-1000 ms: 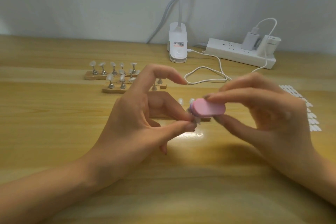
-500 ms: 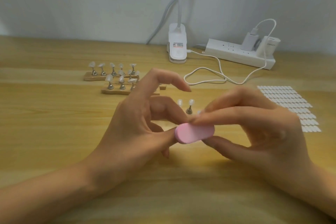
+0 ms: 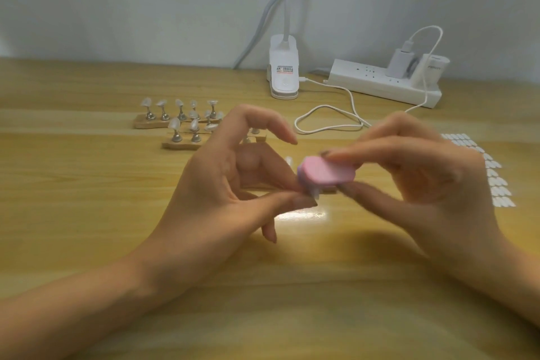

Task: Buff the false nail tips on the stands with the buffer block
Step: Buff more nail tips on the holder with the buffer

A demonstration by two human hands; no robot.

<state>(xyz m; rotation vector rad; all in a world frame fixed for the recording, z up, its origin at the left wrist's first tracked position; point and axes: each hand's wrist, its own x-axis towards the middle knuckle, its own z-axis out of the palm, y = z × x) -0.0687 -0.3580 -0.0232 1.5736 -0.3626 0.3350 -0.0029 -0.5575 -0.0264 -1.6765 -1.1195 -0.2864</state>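
Head view. Writing first: lamp base (image 3: 284,73) carries a label with red-orange print, too blurred to read. Grey lettering on the charger (image 3: 432,67), plugged into the power strip (image 3: 380,85) right of the lamp base, also unreadable.

Buffer block (image 3: 327,174) is pink, oblong with rounded ends, held above the table (image 3: 87,199) in front of the lamp base and slightly right of it. Its long axis runs left-right, the left end tipped a little up. The broad pink face is turned toward me, and a purplish layer shows at the left end.

My right hand (image 3: 423,184) pinches the block, index finger along the top edge, thumb underneath; the hand is motion-blurred. My left hand (image 3: 210,193) pinches a small white nail tip (image 3: 314,191) between thumb and middle finger, right under the block's left end. The tip is mostly hidden, so I can't tell whether they touch. Left index finger arches up, free.

Stands (image 3: 181,126) with tips sit on wooden strips, front-left of the lamp base. Sheet of spare tips (image 3: 493,178) lies front-right of it.
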